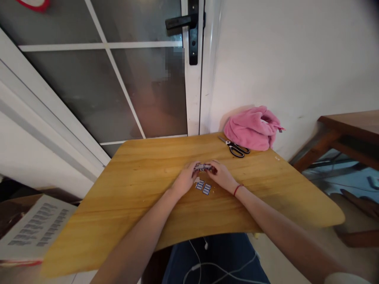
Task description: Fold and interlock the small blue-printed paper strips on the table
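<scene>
My left hand (190,173) and my right hand (216,172) are together over the middle of the wooden table (142,185). Between them they pinch a small, flat strip (203,167) with a dark blue and white pattern, one hand at each end. Its exact kind is too small to make out. Just below it, on the tabletop, lie two small blue-and-white striped pieces (206,189), with a plain white scrap (197,180) beside them near my left hand. A red cord bracelet (237,189) circles my right wrist.
Black-handled scissors (236,149) lie at the table's back right, against a pink plush cloth (251,128) by the wall. A paned door (142,86) stands behind the table. White earphone wires (204,265) hang over my lap. A printed box (35,227) sits at left.
</scene>
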Demonstrator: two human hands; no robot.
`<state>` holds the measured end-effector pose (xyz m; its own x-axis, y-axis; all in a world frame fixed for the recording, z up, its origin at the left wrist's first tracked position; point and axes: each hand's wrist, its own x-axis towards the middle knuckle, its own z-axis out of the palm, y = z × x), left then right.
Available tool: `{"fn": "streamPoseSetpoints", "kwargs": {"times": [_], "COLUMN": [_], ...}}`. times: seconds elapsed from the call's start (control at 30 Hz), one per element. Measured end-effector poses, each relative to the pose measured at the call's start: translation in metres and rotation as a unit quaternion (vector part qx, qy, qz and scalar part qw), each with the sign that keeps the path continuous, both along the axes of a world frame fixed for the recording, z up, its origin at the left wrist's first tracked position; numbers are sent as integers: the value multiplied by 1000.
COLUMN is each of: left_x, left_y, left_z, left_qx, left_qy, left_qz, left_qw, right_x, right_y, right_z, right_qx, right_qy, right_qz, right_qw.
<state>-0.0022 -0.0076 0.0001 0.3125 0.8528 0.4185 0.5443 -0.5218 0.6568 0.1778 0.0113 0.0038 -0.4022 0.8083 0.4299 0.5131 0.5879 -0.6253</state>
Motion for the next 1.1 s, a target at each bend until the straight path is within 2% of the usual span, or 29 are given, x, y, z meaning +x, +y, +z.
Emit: {"fn": "streamPoseSetpoints", "kwargs": {"times": [0.07,0.13,0.33,0.5,0.67,0.8,0.9,1.0,1.1], "left_x": [1,1,11,15,14,18,20,19,16], "left_y": [1,3,1,-2,1,1,-1,-3,-5], "left_z": [-4,-11,-25,-20,-21,-24,-20,-16,-14], "left_qx": [2,8,-3,8,-27,-18,-3,-2,-3], "left_qy": [38,60,-4,-47,-69,-85,-94,-75,-1], "left_qz": [41,56,13,9,33,2,-17,11,49], "left_qw": [998,997,1000,999,997,996,995,997,999], "right_x": [0,0,-3,-4,-4,-5,-5,-4,-3], "right_y": [1,2,-1,-3,-2,-3,-3,-2,1], "right_z": [0,-1,-2,1,1,2,3,1,-3], "right_qx": [-12,-24,-34,-10,-41,-42,-21,-20,-35], "right_qy": [0,-16,-27,8,-21,-53,-25,-13,-45], "right_qz": [0,2,15,19,1,10,16,4,-5], "right_qw": [1000,1000,999,1000,999,998,999,1000,998]}}
